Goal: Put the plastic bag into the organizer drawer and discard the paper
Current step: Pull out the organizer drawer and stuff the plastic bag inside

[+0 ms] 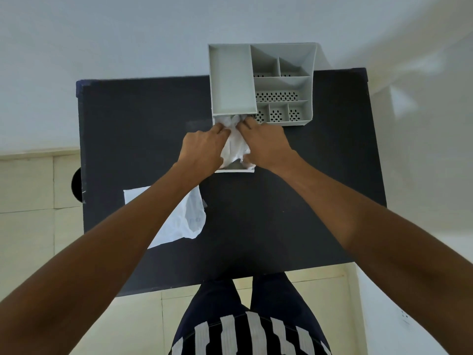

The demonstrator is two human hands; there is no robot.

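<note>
A grey organizer [261,83] stands at the far edge of the black table [307,188]. Its drawer [234,171] is pulled out toward me. A crumpled white plastic bag [235,147] lies inside the drawer. My left hand [202,149] presses on the bag's left side and my right hand [263,144] on its right side, fingers curled into the plastic near the organizer's body. A white sheet of paper [179,221] lies flat on the table at the near left, partly hidden under my left forearm.
The organizer's top has a deep tray and several perforated compartments [277,96], all holding nothing. A white wall rises behind the table. Tiled floor and my legs show below the near table edge. A dark round object [76,184] sits at the table's left side.
</note>
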